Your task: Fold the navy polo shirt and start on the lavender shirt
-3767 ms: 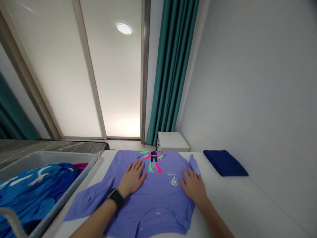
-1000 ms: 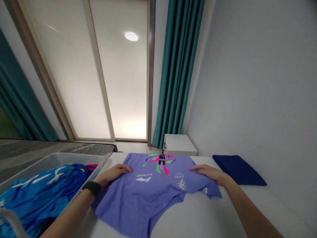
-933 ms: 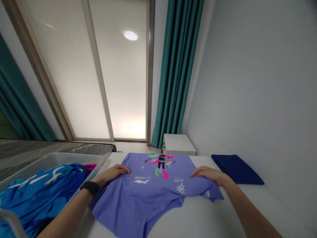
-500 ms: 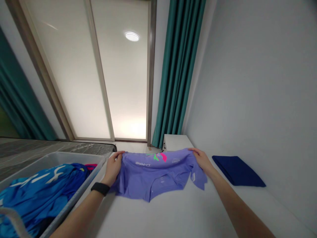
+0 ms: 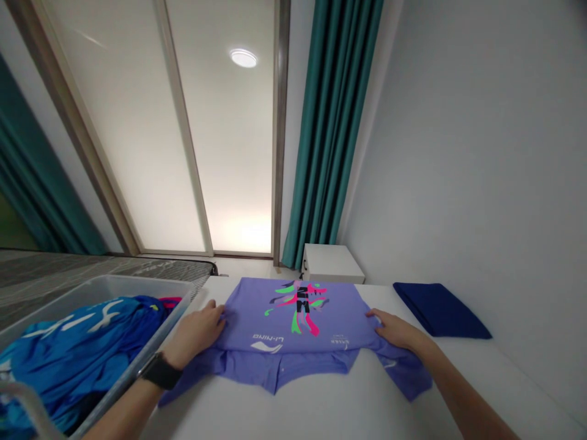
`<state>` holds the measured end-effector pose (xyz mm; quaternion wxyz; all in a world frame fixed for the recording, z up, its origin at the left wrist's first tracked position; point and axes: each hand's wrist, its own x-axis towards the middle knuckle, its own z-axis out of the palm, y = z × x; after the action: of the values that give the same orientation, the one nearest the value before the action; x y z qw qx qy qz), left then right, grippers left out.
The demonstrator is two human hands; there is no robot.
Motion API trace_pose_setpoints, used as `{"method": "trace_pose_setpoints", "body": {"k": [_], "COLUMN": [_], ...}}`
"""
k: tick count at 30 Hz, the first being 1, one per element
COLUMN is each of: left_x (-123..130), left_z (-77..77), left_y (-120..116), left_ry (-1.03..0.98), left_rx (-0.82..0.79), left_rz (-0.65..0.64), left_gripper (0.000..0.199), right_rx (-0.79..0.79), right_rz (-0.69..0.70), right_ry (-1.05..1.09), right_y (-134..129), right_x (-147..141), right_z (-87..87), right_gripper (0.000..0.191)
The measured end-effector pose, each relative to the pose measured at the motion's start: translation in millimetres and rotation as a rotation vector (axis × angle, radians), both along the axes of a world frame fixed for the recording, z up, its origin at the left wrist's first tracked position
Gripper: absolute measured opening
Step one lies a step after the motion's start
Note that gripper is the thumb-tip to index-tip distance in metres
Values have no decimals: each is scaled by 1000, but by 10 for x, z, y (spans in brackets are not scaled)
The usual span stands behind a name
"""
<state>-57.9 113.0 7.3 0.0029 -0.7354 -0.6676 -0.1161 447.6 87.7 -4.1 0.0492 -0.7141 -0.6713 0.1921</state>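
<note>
A purple polo-style shirt (image 5: 247, 311) with a multicoloured print and white lettering lies spread on the white tabletop (image 5: 339, 409), its collar end toward me. My left hand (image 5: 197, 330) is closed on the shirt's left side edge, fingertips partly hidden; a dark watch (image 5: 160, 371) is on that wrist. On the opposite edge, my right hand (image 5: 398, 333) pinches the fabric just above the right sleeve. Both sleeves stretch outward and toward me, the left one partly behind my left forearm.
A translucent plastic bin (image 5: 181, 293) holding blue clothes (image 5: 92, 354) stands at the left. Folded navy cloth (image 5: 440, 311) lies at the right near the wall. Beyond the table are a white cabinet (image 5: 332, 261), a green curtain (image 5: 330, 134) and frosted sliding doors (image 5: 233, 153).
The shirt has gone from bunched and held up at the far edge to laid flatter, with its print showing. Both hands have come lower and nearer to me, and the sleeves have spread wider.
</note>
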Motion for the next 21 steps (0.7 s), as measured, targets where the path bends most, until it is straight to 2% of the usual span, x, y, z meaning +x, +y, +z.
{"method": "trace_pose_setpoints", "body": {"k": [2, 5, 8, 10, 12, 14, 18, 21], "left_x": [201, 580, 933, 1094, 1170, 1157, 974, 831], "left_z": [62, 96, 17, -75, -172, -259, -369, -402], "left_y": [-22, 33, 172, 295, 427, 548, 672, 657], "left_ry": [118, 57, -2, -32, -61, -47, 47, 82], "left_rx": [59, 49, -10, -38, -42, -38, -32, -17], "left_rz": [-138, -354, -496, -525, -500, -409, -171, -101], "left_gripper": [35, 45, 48, 49, 48, 49, 54, 54], "right_rx": [-17, -3, 23, 40, 66, 107, 213, 278], "right_rz": [-49, -104, -145, -180, -207, -224, -226, -253], "right_ry": [-124, -178, -194, -201, -203, -191, -128, -108], "right_y": [27, 111, 146, 119, 69, 18, -26, -23], "right_x": [-79, -223, -325, -354, -359, -357, -394, -470], "right_z": [23, 6, -53, -93, -119, -130, -125, -104], "right_gripper": [46, 44, 46, 46, 45, 44, 43, 44]}}
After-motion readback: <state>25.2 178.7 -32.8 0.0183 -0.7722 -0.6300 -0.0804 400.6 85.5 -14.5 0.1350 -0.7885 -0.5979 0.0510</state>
